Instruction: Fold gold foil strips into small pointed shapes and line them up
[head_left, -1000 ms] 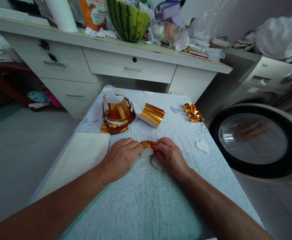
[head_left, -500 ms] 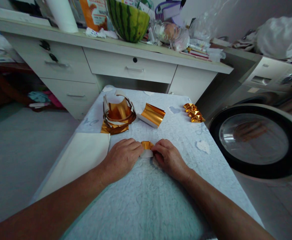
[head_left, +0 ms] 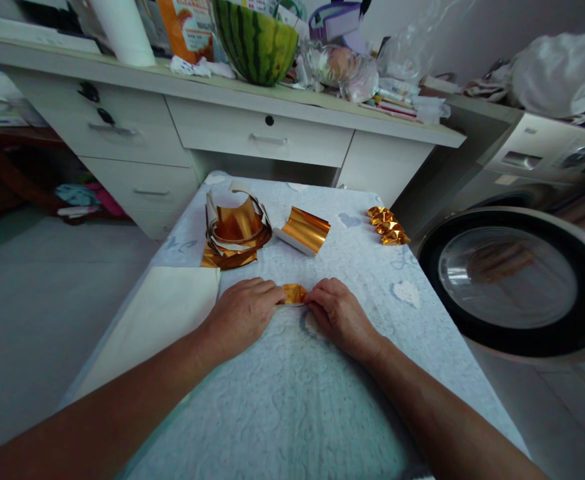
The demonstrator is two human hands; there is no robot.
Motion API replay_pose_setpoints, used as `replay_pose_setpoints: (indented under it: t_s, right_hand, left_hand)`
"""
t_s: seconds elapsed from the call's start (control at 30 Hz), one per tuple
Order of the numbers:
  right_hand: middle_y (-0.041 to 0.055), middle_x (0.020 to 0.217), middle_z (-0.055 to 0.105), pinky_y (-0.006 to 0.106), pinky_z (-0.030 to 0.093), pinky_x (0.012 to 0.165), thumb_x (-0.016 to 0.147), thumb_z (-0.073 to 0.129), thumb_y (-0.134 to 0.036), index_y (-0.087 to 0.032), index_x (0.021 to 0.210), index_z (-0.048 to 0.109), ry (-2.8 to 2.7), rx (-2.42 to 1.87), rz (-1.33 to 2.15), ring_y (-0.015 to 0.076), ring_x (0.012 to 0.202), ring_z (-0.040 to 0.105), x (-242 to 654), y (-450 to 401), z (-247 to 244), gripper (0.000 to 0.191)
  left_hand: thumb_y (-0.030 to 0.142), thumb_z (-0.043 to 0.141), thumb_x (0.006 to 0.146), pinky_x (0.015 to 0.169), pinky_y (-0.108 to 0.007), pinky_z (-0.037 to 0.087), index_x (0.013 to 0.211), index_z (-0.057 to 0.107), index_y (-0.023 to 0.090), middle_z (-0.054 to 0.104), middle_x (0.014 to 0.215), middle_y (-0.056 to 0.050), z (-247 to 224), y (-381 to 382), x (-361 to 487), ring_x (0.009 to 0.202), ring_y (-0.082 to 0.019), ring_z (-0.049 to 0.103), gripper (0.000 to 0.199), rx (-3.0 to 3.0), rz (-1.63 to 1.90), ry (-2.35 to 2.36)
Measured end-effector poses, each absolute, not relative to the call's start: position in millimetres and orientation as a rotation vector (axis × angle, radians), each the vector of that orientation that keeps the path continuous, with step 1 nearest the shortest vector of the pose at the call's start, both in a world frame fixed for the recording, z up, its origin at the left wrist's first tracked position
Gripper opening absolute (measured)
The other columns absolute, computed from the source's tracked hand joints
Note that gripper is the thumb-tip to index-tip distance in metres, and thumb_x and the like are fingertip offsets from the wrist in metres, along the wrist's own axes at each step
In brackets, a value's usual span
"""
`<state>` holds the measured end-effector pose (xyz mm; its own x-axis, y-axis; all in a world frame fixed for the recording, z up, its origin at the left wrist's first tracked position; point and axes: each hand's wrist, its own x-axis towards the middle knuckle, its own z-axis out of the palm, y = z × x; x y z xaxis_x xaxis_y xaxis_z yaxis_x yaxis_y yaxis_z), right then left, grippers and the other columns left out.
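Note:
A small folded piece of gold paper (head_left: 293, 293) lies between my hands near the middle of the cloth-covered table. My left hand (head_left: 247, 310) has its fingers closed on the paper's left end. On the right end, my right hand (head_left: 339, 312) pinches it with thumb and fingertips. Beyond them rests a curled gold sheet (head_left: 305, 230) with a white underside. A pile of curled gold paper (head_left: 237, 227) sits at the back left. Several folded gold pieces (head_left: 388, 227) stand in a row near the right edge.
White paper (head_left: 157, 320) covers the table's left side, under my left forearm. Behind the table (head_left: 292, 413) is a white desk (head_left: 267, 137) bearing a cut watermelon (head_left: 257, 43) and clutter. An open washer door (head_left: 507, 280) is at the right.
The white flap on the near side of the small gold paper has turned up out of sight, leaving a thin pale edge. Both hands stay in nearly the same place.

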<state>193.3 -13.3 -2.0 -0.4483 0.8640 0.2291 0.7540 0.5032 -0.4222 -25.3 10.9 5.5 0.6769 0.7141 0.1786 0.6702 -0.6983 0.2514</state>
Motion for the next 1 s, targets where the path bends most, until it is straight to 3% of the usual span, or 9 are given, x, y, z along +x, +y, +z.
replay_pose_setpoints:
  t_s: [0.1, 0.3, 0.57, 0.73, 0.87, 1.0]
  right_hand:
    - [0.0075, 0.09, 0.063, 0.031, 0.043, 0.08, 0.091, 0.054, -0.013, -0.016, 0.099, 0.069, -2.366, -1.316, 0.331, 0.0185, 0.086, 0.054, 193, -13, -4, 0.018]
    - [0.0065, 0.085, 0.063, 0.03, 0.041, 0.076, 0.094, 0.052, -0.016, -0.018, 0.092, 0.071, -2.392, -1.263, 0.271, 0.0176, 0.082, 0.054, 195, -13, -5, 0.019]
    - [0.0057, 0.085, 0.064, 0.031, 0.043, 0.078, 0.093, 0.055, -0.015, -0.017, 0.092, 0.07, -2.307, -1.256, 0.383, 0.0174, 0.081, 0.055, 195, -12, -6, 0.015]
    - [0.005, 0.084, 0.063, 0.032, 0.042, 0.079, 0.091, 0.055, -0.015, -0.017, 0.091, 0.068, -2.293, -1.287, 0.411, 0.0178, 0.083, 0.055, 193, -10, -6, 0.014]
    - [0.0045, 0.084, 0.063, 0.032, 0.04, 0.08, 0.09, 0.056, -0.016, -0.017, 0.09, 0.068, -2.283, -1.382, 0.425, 0.0179, 0.083, 0.055, 190, -10, -3, 0.012]
    - [0.0044, 0.084, 0.065, 0.032, 0.04, 0.08, 0.091, 0.056, -0.016, -0.017, 0.088, 0.067, -2.229, -1.451, 0.474, 0.0178, 0.083, 0.056, 188, -9, 0, 0.011]
  left_hand:
    - [0.02, 0.054, 0.092, 0.079, -0.032, 0.045, 0.102, 0.064, 0.021, 0.062, 0.09, -0.003, 0, 12, -24, 0.088, -0.02, 0.055, 0.014, 2.72, 0.387, 1.1]
    - [0.019, 0.052, 0.094, 0.071, -0.031, 0.043, 0.105, 0.068, 0.026, 0.058, 0.085, -0.002, -6, 14, -21, 0.081, -0.019, 0.052, 0.02, 2.812, 0.335, 1.034]
    - [0.019, 0.051, 0.094, 0.077, -0.029, 0.045, 0.094, 0.07, 0.022, 0.061, 0.085, -0.003, -3, 18, -28, 0.086, -0.018, 0.056, 0.019, 2.557, 0.397, 0.994]
    - [0.013, 0.058, 0.087, 0.078, -0.028, 0.045, 0.11, 0.061, 0.021, 0.066, 0.091, -0.001, -1, 18, -27, 0.088, -0.017, 0.06, 0.025, 2.372, 0.501, 1.123]
    - [0.016, 0.057, 0.087, 0.073, -0.027, 0.044, 0.09, 0.064, 0.019, 0.064, 0.084, -0.001, 4, 17, -25, 0.083, -0.017, 0.06, 0.008, 2.361, 0.433, 1.169]
    - [0.02, 0.053, 0.091, 0.072, -0.028, 0.044, 0.083, 0.066, 0.017, 0.062, 0.082, -0.003, 7, 17, -23, 0.082, -0.018, 0.059, 0.015, 2.4, 0.39, 1.196]
